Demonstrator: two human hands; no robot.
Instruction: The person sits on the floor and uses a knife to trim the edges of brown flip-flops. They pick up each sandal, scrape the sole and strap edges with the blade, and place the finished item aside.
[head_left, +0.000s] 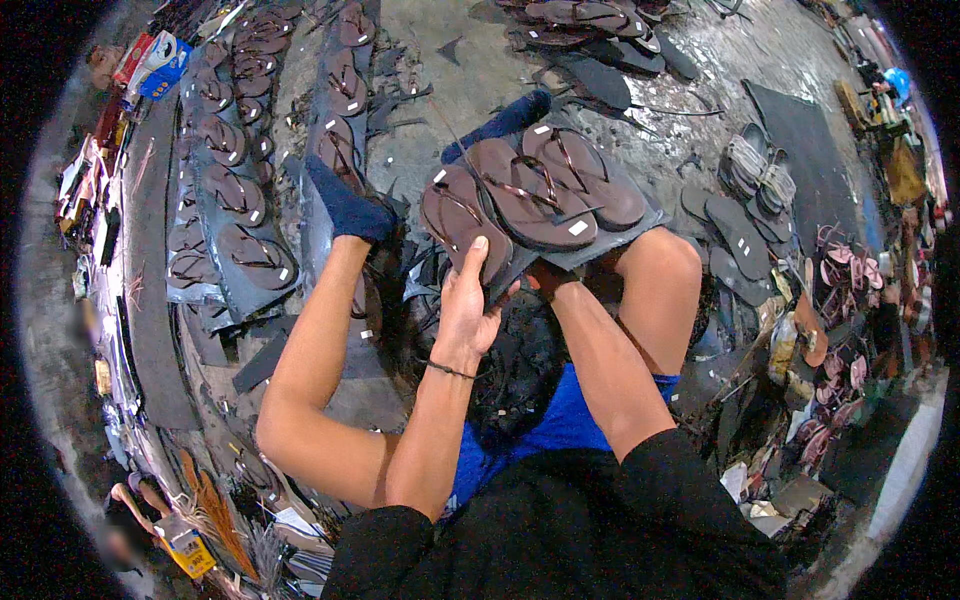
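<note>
Over my lap a dark rubber sheet carries three brown flip-flops with patterned thong straps. On the leftmost flip-flop, the thumb of my left hand presses on the sole, while its other fingers go under the edge. The middle flip-flop and the right flip-flop lie beside it, each with a small white label. My right hand reaches beneath the sheet's near edge; its fingers are hidden there.
Left, long dark strips hold rows of similar flip-flops on the floor. Far off lies a flip-flop pile. On the right are grey soles, a bundle of straps and a flat black sheet. My bare knees flank the work.
</note>
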